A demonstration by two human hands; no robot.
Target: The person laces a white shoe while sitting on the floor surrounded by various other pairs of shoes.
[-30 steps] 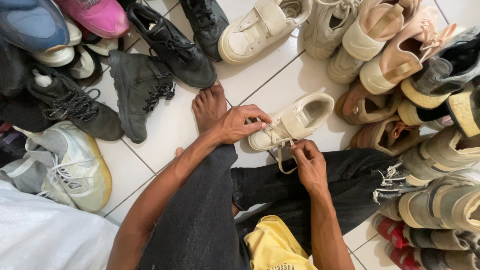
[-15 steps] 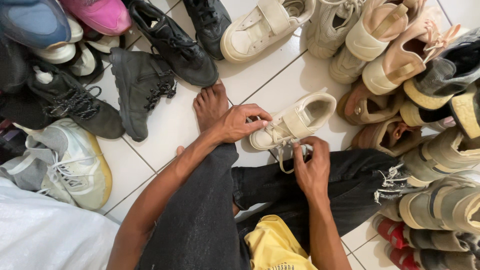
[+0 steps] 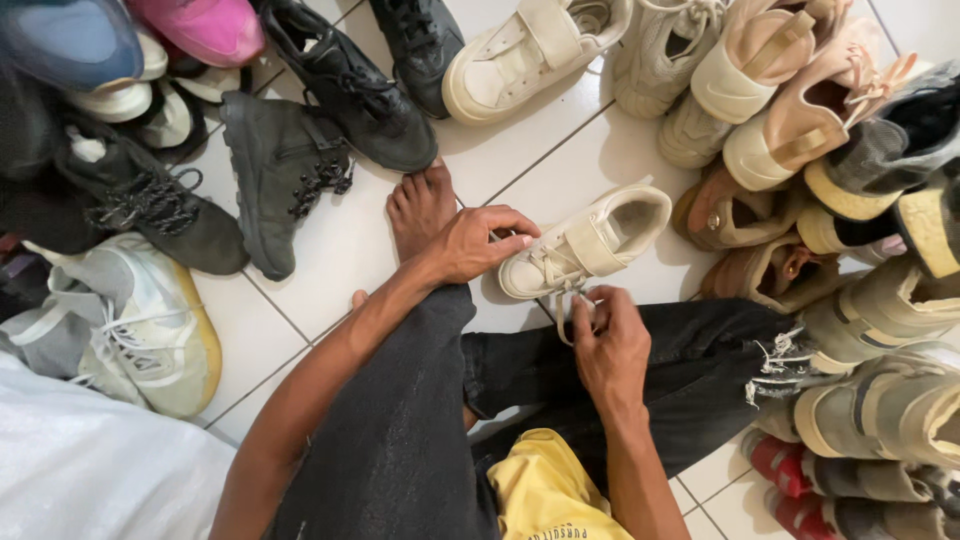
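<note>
Two hands work on one cream shoe (image 3: 590, 243) that lies on the white tiled floor (image 3: 340, 250) in front of us, its toe pointing toward our left and its opening toward the right. Our left hand (image 3: 478, 243) is curled over the toe end, thumb and fingers closed on the front of the shoe and holding it against the tiles. Our right hand (image 3: 608, 345) sits just below the shoe, above our black-jeaned leg (image 3: 690, 370), with its fingers pinched together on the cream lace (image 3: 568, 305), which loops down from the eyelets and hangs slack under the fingertips. Our bare foot (image 3: 420, 205) rests on the floor just left of the left hand, toes pointing away from us.

Around this spot the floor is ringed with other footwear. Black boots (image 3: 300, 160) lie beyond the foot, one touching its toes. A grey and white trainer (image 3: 140, 325) with a yellowish sole lies at our left, next to a white sack (image 3: 90, 465) in the near corner. A pink shoe (image 3: 205, 28) and a blue one (image 3: 70, 40) sit at the far left. A larger cream shoe (image 3: 530, 50) lies straight ahead, well apart from the one in hand. Beige and tan shoes (image 3: 790, 110) are heaped at our right, and red ones (image 3: 800, 485) show near our right knee. Part of a yellow shirt (image 3: 545, 495) shows at the bottom edge.
</note>
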